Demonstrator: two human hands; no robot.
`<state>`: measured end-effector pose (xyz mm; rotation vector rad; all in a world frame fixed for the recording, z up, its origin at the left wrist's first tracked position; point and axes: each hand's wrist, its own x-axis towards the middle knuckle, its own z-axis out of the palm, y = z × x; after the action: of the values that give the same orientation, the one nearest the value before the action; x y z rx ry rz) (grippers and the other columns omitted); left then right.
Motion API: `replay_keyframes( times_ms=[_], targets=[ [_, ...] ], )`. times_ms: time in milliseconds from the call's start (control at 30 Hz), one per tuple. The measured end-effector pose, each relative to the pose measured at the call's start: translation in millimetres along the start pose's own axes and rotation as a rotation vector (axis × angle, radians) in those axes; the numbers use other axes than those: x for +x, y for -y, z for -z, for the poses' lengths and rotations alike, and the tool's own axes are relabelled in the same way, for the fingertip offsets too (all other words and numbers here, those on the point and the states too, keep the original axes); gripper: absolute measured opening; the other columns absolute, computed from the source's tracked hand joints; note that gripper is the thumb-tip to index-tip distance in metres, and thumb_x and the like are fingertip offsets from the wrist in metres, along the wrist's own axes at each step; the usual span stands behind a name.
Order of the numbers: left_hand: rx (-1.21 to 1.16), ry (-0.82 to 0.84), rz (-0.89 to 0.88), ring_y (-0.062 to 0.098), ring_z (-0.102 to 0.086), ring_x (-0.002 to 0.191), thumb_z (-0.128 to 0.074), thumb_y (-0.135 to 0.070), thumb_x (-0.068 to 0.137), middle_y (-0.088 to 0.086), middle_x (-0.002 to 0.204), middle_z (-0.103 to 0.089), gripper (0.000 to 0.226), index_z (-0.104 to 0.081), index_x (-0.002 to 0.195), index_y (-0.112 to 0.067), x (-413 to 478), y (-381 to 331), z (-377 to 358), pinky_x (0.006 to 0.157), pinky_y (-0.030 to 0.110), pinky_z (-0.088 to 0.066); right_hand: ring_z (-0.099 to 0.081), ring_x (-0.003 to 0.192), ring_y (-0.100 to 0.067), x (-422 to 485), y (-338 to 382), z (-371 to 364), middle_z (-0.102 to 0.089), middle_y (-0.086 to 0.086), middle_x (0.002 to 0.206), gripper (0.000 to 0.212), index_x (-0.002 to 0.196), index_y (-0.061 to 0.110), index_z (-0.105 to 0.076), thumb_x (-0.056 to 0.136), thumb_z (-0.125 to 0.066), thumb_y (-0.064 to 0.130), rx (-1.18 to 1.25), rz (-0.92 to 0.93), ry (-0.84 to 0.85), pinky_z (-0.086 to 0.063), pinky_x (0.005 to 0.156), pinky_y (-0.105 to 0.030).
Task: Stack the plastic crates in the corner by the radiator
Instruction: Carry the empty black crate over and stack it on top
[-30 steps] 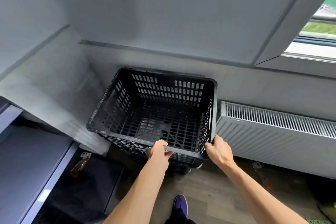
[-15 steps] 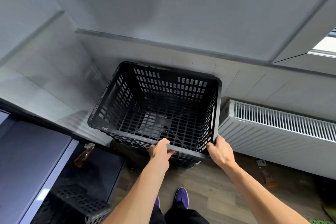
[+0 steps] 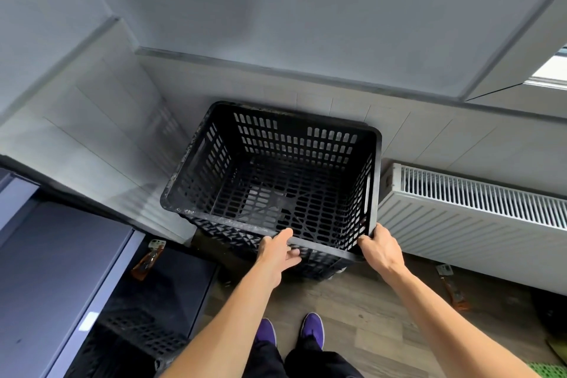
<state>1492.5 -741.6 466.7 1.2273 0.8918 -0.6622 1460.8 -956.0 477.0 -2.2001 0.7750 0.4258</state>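
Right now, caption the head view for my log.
Left hand and right hand hold the black crate's near rim, in the corner beside the white radiator.

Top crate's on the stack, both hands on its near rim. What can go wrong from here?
1. The top crate may not be fully seated on the crate beneath; letting go could tip it toward the shoes.
2. The right hand grips the corner close to the radiator; shifting the crate sideways could pinch the knuckles.
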Motion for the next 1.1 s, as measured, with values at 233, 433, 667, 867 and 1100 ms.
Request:
replay_keyframes(
  times_ms=[233, 433, 667, 867, 1100],
  targets=[
    [0.108, -0.005, -0.02, 0.029, -0.067, 0.087, -0.062, -0.027, 0.096, 0.014, 0.095, -0.056, 0.064, -0.028, 0.149, -0.011, -7.3, -7.0, 11.0, 0.073, 0.041, -0.06, -0.06, 0.089, -0.031, -0.8, -4.1, -2.4, -0.067, -0.009, 0.098, 0.013, 0.1, 0.011, -0.056, 0.088, -0.053, 0.015, 0.004, 0.002, 0.02, -0.042, 0.073, -0.035],
    [0.133, 0.029, -0.008, 0.029, -0.066, 0.083, -0.055, -0.031, 0.099, 0.01, 0.074, -0.054, 0.059, -0.032, 0.15, -0.009, -8.8, -19.5, 19.4, 0.078, 0.046, -0.06, -0.061, 0.082, -0.031, 5.4, -1.2, -0.6, -0.068, -0.011, 0.089, 0.009, 0.087, 0.012, -0.054, 0.087, -0.053, 0.021, -0.027, 0.0, 0.016, -0.043, 0.069, -0.035],
    [0.227, 0.008, -0.044, 0.03, -0.067, 0.096, -0.053, -0.04, 0.098, 0.015, 0.115, -0.061, 0.066, -0.027, 0.151, -0.009, -7.4, -20.4, 16.1, 0.088, 0.047, -0.057, -0.065, 0.084, -0.029, 11.1, 3.0, 3.3, -0.065, -0.012, 0.1, 0.016, 0.097, 0.009, -0.049, 0.094, -0.05, 0.025, -0.02, 0.005, 0.063, -0.054, 0.076, -0.038],
    [0.368, -0.031, -0.09, 0.031, -0.066, 0.101, -0.056, -0.05, 0.095, 0.015, 0.116, -0.061, 0.062, -0.044, 0.136, -0.006, -5.7, -13.6, 22.8, 0.086, 0.047, -0.058, -0.071, 0.089, -0.029, 0.9, 0.1, 5.6, -0.063, -0.01, 0.114, 0.033, 0.125, 0.02, -0.046, 0.093, -0.053, 0.017, 0.178, -0.051, 0.222, -0.064, 0.064, -0.041],
    [0.032, 0.038, -0.009, 0.031, -0.065, 0.094, -0.061, -0.023, 0.097, 0.018, 0.11, -0.051, 0.049, -0.043, 0.139, -0.007, -6.5, -13.7, 15.4, 0.084, 0.046, -0.058, -0.068, 0.101, -0.025, -9.2, 8.1, 0.4, -0.07, -0.001, 0.105, 0.027, 0.097, 0.025, -0.059, 0.092, -0.053, -0.001, 0.466, -0.059, 0.222, -0.062, 0.081, -0.044]
  ],
)
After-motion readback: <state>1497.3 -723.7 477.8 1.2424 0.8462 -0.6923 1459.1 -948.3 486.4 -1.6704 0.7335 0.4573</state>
